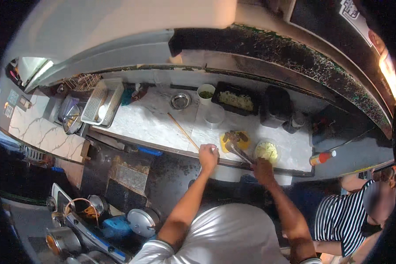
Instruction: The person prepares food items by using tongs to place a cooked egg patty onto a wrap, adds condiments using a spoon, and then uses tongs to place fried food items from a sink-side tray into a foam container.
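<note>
My left hand (208, 157) is closed around a long thin wooden stick (182, 130), which slants up and left over the counter's front edge. In my right hand (264, 169) is a metal serving utensil (240, 152), a spoon or tongs by its look. Its far end touches a heap of dark brown filling (236, 137). That filling lies on a flat yellow round (243, 145), perhaps a tortilla or a thin omelette. Just beyond my right hand stands a clear bowl of pale shredded vegetable (267, 151), partly covered by the hand.
On the marble counter (152, 119) stand a metal dish (180, 101), a white tub of chopped greens (205, 93), a clear container (214, 115) and a black tray (235, 100). A red-orange bottle (322, 158) is at the right edge. A person in stripes (341, 220) is close on my right.
</note>
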`<state>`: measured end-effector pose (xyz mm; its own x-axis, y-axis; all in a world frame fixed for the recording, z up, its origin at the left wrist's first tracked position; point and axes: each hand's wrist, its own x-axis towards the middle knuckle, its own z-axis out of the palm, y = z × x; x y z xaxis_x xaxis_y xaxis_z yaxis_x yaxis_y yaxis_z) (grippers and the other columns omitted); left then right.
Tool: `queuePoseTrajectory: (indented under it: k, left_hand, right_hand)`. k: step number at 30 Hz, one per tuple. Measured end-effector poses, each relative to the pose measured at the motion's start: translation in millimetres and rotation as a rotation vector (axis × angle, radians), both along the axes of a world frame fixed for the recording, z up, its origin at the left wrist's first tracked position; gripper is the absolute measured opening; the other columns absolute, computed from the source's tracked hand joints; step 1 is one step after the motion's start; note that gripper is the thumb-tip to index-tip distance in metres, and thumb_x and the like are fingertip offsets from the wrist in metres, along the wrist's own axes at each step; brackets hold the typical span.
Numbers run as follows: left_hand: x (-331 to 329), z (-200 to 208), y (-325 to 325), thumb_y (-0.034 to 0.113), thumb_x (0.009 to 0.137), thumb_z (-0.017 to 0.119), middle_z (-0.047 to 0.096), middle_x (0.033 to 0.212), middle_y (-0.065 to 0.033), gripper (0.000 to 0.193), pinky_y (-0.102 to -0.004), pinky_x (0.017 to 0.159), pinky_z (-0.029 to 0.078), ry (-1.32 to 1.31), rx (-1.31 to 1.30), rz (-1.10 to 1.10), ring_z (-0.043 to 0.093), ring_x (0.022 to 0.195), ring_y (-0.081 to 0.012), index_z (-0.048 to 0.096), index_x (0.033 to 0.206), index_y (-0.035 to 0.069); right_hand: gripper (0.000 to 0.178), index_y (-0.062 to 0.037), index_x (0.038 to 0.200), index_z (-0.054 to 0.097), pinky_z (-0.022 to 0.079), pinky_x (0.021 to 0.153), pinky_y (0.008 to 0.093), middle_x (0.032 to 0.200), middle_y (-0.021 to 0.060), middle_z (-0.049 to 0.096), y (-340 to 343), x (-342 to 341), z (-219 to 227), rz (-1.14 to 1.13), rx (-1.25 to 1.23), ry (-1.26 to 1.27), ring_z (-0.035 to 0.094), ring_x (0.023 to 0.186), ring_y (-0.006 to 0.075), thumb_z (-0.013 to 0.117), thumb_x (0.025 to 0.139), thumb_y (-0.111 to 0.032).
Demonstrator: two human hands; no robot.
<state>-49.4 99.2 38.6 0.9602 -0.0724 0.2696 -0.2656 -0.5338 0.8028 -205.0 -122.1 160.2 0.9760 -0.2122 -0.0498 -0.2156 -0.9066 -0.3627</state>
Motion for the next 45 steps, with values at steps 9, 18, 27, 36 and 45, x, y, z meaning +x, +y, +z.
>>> queuePoseTrajectory:
  k: [9, 18, 27, 36, 45]
  left_hand:
    - [16.9, 24.2, 22.1, 0.009, 0.083, 0.075, 0.065, 0.095, -0.0133, 0.013, -0.0447, 0.084, 0.051, 0.068, 0.037, -0.198, 0.062, 0.092, -0.0342, 0.072, 0.095, 0.008]
    - [41.8, 35.5, 10.3, 0.008, 0.084, 0.074, 0.068, 0.096, -0.0145, 0.010, -0.0413, 0.085, 0.053, 0.120, 0.034, -0.332, 0.066, 0.092, -0.0316, 0.073, 0.094, 0.007]
    - [60.0, 17.2, 19.9, 0.009, 0.083, 0.073, 0.066, 0.094, -0.0150, 0.012, -0.0428, 0.081, 0.051, -0.068, 0.073, -0.364, 0.064, 0.087, -0.0325, 0.071, 0.095, 0.007]
    - [57.7, 24.2, 14.3, 0.010, 0.081, 0.074, 0.065, 0.092, -0.0152, 0.011, -0.0437, 0.075, 0.051, -0.048, 0.012, -0.343, 0.064, 0.079, -0.0318, 0.072, 0.091, 0.008]
    - [58.7, 15.1, 10.1, 0.012, 0.081, 0.076, 0.063, 0.085, -0.0136, 0.012, -0.0443, 0.072, 0.050, -0.068, 0.034, -0.387, 0.062, 0.076, -0.0310, 0.071, 0.091, 0.007]
  right_hand:
    - [0.027, 0.0021, 0.095, 0.067, 0.053, 0.076, 0.0517, 0.083, 0.0222, 0.067, -5.0, -38.8, -37.5, -0.103, 0.053, -0.076, 0.067, 0.081, 0.0415, 0.066, 0.095, -0.025]
    - [0.034, -0.0028, 0.085, 0.069, 0.046, 0.049, 0.0327, 0.065, 0.0033, 0.059, -14.6, -43.5, -57.4, -0.146, 0.466, 0.068, 0.056, 0.053, 0.0148, 0.060, 0.103, -0.030]
    - [0.037, 0.0005, 0.077, 0.066, 0.047, 0.049, 0.0327, 0.061, 0.0064, 0.060, 10.6, -9.5, -17.6, -0.565, 0.852, 0.115, 0.058, 0.050, 0.0158, 0.066, 0.098, -0.030]
    - [0.022, -0.0054, 0.103, 0.070, 0.053, 0.078, 0.0526, 0.085, 0.0127, 0.072, -5.9, -2.7, -86.8, -0.369, 0.460, 0.149, 0.068, 0.083, 0.0375, 0.070, 0.090, -0.023]
    - [0.022, -0.0060, 0.093, 0.067, 0.048, 0.043, 0.0318, 0.075, 0.0066, 0.065, 19.1, -21.0, -66.7, -0.737, 1.008, 0.078, 0.062, 0.054, 0.0175, 0.070, 0.096, -0.028]
